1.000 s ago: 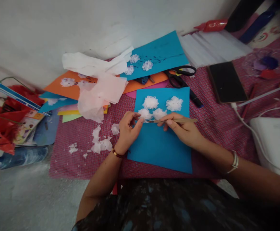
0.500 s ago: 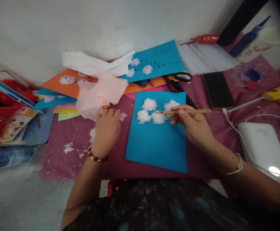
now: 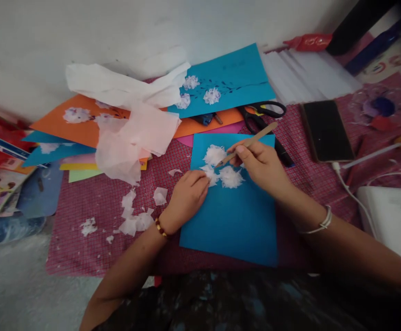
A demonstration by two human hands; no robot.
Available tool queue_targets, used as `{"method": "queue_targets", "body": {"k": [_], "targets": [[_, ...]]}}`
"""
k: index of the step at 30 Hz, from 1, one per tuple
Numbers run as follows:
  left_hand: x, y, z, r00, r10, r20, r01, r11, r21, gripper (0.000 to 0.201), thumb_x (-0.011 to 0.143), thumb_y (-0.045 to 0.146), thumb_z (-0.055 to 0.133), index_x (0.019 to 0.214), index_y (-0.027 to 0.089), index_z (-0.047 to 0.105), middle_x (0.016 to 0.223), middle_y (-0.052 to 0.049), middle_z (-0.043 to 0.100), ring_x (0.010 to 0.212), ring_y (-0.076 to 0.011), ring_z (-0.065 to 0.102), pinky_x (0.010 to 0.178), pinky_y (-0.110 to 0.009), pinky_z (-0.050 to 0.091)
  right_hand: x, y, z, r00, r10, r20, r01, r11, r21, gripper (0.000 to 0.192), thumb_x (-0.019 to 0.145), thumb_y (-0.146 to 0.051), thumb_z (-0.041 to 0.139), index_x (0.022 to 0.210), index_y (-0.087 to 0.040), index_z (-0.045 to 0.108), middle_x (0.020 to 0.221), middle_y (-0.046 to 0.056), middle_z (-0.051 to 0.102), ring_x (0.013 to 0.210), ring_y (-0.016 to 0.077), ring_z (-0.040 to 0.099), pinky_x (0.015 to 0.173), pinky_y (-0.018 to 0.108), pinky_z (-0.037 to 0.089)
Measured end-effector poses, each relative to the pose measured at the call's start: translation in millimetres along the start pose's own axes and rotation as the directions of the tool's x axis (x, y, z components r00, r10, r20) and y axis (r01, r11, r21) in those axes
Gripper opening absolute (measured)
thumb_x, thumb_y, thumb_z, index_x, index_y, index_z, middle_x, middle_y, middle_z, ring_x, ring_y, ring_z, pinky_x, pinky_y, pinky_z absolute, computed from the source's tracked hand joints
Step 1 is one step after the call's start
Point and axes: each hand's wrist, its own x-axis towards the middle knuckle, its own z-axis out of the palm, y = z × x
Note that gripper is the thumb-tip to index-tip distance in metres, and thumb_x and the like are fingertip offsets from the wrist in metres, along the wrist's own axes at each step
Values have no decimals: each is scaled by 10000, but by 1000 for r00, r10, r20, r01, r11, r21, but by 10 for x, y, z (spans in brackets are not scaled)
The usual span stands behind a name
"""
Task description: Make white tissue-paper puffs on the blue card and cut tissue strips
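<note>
A blue paper sheet point(image 3: 228, 225) lies in front of me with fluffy white paper flowers on its upper half. My right hand point(image 3: 255, 165) is closed around a flat wooden craft stick point(image 3: 267, 131). The stick slants down left, its lower end between the top flower point(image 3: 215, 155) and the lower ones. My left hand point(image 3: 189, 195) rests over the sheet's left edge, fingers together, its fingertips at the lower-left flower point(image 3: 210, 175). Another flower point(image 3: 231, 177) sits beside it on the right. My right hand covers the upper right of the cluster.
Torn tissue scraps point(image 3: 136, 220) lie left of my left hand. Behind are crumpled white tissue point(image 3: 127, 124), an orange sheet point(image 3: 55, 120), a decorated blue sheet point(image 3: 228, 78) and black scissors point(image 3: 272, 109). A phone point(image 3: 327, 131) and white power bank point(image 3: 389, 220) stand on the right.
My left hand has moved from the tissue down and right to the lower-left flower. The stick, level before, now tilts with its upper end raised. The view has shifted slightly.
</note>
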Motion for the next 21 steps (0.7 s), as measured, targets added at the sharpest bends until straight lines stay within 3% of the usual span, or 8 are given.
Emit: {"method": "queue_targets", "body": {"k": [3, 7, 12, 16, 21], "targets": [[-43, 20, -24, 999, 50, 13, -50, 998, 48, 179, 966, 162, 500, 1056, 169, 655, 1017, -102, 695, 954, -206, 646, 865, -369, 557, -15, 43, 29, 999, -29, 15, 30, 998, -57, 259, 972, -450, 509, 926, -260, 678, 854, 48, 723, 727, 201, 668, 664, 362, 531], [-39, 25, -40, 999, 49, -14, -48, 998, 28, 151, 958, 173, 521, 1033, 182, 651, 984, -85, 704, 926, -198, 652, 843, -355, 551, -31, 80, 68, 983, -122, 134, 143, 977, -157, 266, 976, -374, 492, 853, -256, 695, 972, 51, 740, 829, 222, 689, 749, 393, 543], [-25, -10, -45, 983, -144, -116, 143, 990, -15, 203, 936, 256, 583, 1119, 179, 626, 1102, -107, 688, 1029, -236, 635, 928, -405, 497, -48, 63, 89, 958, -203, 204, 235, 960, -150, 299, 974, -303, 473, 804, -226, 706, 988, 57, 753, 860, 215, 694, 785, 384, 544], [0, -84, -38, 958, -281, -58, 269, 951, -152, 297, 924, 307, 587, 1188, 173, 607, 1210, -128, 649, 1137, -260, 601, 993, -438, 463, -59, 75, 86, 939, -256, 232, 297, 940, -165, 303, 982, -303, 469, 806, -214, 700, 946, 58, 755, 822, 199, 690, 766, 367, 542], [3, -159, -48, 960, -277, 24, 274, 924, -267, 303, 873, 313, 633, 1152, 195, 627, 1194, -93, 675, 1131, -256, 609, 1013, -444, 452, -50, 124, 88, 936, -283, 211, 317, 937, -150, 259, 996, -320, 483, 885, -213, 691, 940, 58, 730, 864, 198, 683, 768, 345, 533]]}}
